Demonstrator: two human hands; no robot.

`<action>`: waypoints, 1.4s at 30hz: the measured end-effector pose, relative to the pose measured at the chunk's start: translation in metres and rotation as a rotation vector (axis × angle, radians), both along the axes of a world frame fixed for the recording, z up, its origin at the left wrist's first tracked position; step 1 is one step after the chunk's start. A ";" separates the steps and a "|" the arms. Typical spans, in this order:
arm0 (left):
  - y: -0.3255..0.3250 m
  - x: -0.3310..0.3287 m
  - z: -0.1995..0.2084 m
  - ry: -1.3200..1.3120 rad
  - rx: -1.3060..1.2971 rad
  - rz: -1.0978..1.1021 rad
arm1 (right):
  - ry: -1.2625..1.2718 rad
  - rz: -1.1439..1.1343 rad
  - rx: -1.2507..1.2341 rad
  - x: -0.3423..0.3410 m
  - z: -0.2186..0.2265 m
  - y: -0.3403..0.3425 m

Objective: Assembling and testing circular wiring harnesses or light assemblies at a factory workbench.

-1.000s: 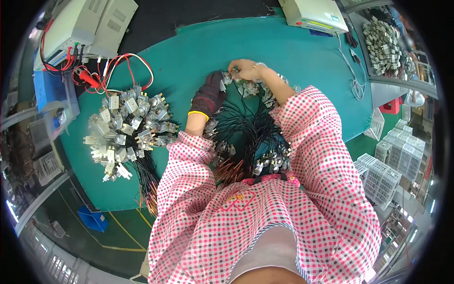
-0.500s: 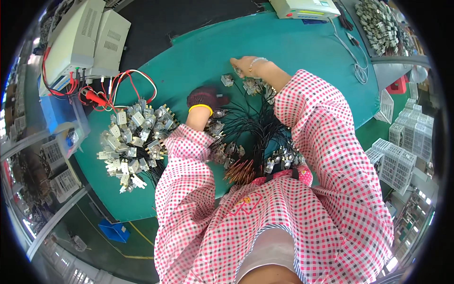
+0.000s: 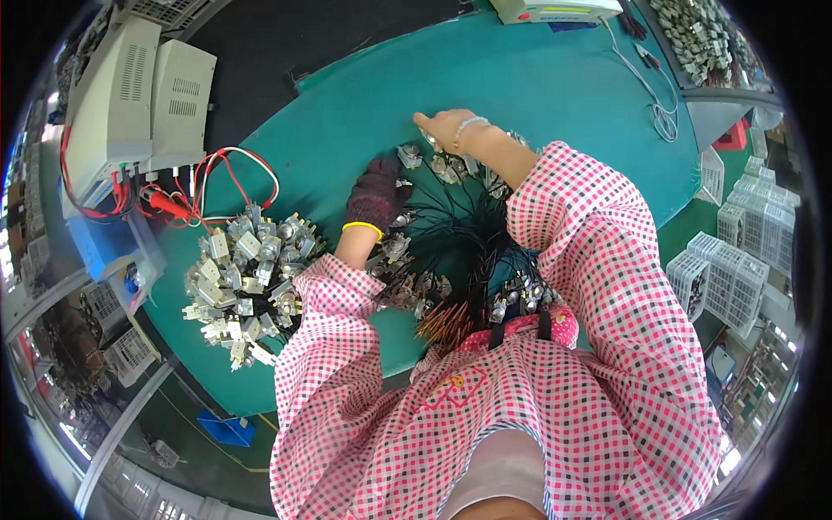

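We note the black-cabled bundle [image 3: 472,221] fanned across the green counter [image 3: 347,113], its clear-and-metal heads outward, the gloved left hand [image 3: 375,195] at its left edge and the bare right hand [image 3: 446,128] at its far edge. Both hands' fingers look bent, but we cannot make out whether either set grips a head. We judge the step to be separating heads singly; the next move likely calls for a light fingertip hold.
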State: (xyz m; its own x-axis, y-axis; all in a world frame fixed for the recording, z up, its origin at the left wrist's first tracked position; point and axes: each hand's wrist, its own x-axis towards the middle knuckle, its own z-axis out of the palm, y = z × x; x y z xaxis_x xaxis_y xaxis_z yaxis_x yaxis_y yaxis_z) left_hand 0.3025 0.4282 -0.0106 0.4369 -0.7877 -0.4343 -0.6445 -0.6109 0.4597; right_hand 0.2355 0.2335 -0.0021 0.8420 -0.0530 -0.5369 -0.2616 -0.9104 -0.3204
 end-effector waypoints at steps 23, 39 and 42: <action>-0.035 0.023 0.003 0.063 -0.135 0.030 | -0.339 -0.321 0.239 0.004 -0.029 0.015; 0.002 0.014 -0.006 0.057 0.025 0.237 | 0.024 -0.074 0.243 -0.020 0.000 0.005; 0.001 0.013 -0.008 0.068 0.028 0.129 | -0.142 -0.119 0.139 -0.021 -0.004 0.026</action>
